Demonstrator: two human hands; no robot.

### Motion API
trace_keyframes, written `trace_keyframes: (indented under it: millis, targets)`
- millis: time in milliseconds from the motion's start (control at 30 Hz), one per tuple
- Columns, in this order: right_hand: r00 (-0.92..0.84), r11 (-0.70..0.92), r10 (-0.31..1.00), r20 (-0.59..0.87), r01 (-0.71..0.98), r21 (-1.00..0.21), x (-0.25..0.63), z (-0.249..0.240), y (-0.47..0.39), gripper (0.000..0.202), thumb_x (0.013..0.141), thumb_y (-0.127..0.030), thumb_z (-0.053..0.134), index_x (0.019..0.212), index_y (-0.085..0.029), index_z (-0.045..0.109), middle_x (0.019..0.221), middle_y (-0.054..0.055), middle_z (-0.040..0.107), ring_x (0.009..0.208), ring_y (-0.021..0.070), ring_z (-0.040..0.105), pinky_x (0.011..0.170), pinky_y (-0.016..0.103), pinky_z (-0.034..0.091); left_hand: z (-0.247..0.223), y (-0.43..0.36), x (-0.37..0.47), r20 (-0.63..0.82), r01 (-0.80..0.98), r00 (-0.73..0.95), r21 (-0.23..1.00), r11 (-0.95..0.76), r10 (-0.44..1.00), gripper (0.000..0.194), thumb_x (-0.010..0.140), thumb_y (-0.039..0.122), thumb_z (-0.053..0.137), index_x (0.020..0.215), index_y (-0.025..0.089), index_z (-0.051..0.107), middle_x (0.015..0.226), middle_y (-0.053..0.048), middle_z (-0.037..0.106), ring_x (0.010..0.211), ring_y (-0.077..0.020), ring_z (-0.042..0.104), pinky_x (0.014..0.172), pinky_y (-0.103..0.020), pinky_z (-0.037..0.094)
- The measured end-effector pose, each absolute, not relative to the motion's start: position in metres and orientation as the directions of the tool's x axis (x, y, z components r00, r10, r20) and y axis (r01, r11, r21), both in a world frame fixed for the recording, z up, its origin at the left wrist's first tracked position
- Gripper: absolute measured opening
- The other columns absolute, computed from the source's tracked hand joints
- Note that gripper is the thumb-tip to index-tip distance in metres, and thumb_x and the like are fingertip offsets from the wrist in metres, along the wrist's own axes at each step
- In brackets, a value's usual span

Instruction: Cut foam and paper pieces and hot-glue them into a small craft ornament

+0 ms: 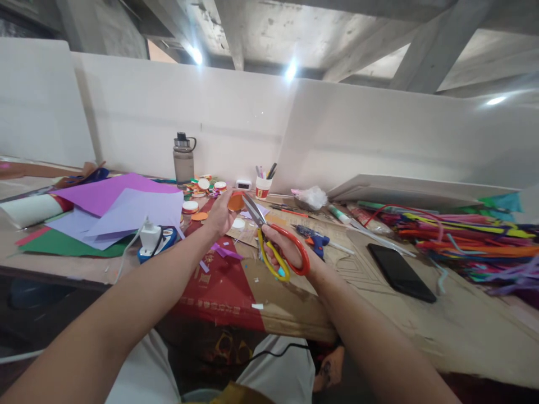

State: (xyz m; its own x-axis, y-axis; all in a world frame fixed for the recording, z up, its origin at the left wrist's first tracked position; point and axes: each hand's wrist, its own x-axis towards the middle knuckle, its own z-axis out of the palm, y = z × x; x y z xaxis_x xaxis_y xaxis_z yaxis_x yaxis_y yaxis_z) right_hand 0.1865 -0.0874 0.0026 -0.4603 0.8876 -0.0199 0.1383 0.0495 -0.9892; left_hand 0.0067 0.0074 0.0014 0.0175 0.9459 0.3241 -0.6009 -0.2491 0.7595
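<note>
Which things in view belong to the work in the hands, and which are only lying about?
In use:
- scissors, in right hand
- orange piece, in left hand

Seemingly just lying about:
- black phone
- bottle
- glue gun
- purple sheets

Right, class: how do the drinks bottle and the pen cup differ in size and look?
The bottle is taller than the cup.
The bottle is greyish and see-through; the cup is red and white.
The bottle has a lid; the cup is open, holding pens.
Both stand upright.
</note>
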Motion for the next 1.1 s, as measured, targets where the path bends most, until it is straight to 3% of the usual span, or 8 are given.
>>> trace_keyframes:
  millis: [367,1100]
  targets:
    - [-0.444,0.008,0.895,-0.035,0.094,-0.996,0.1865,0.0023,-0.0871,0.046,0.086,-0.064,0.047,0.104,-0.023,0.055,0.055,-0.007,0.045,0.041,0.0085,0.041,0.040,0.022,0.038,0.0013,0.0059,0.0075,0.350,-0.600,0.056,0.760,-0.248,0.935,0.028,0.083,0.042,0.060,0.087,0.015,0.065,0.095,-0.010,0.073,0.097,-0.0209,0.067,0.080,-0.031,0.051]
    - [-0.411,0.030,0.911,-0.034,0.148,-0.988,0.1832,0.0095,-0.0899,0.039,0.085,-0.061,0.049,0.088,-0.023,0.055,0.049,-0.007,0.041,0.037,0.0091,0.038,0.037,0.023,0.036,-0.0009,0.0078,0.0064,0.426,-0.518,0.074,0.789,-0.330,0.902,0.039,0.082,0.053,0.059,0.087,0.015,0.069,0.093,-0.011,0.074,0.092,-0.0220,0.068,0.070,-0.030,0.054]
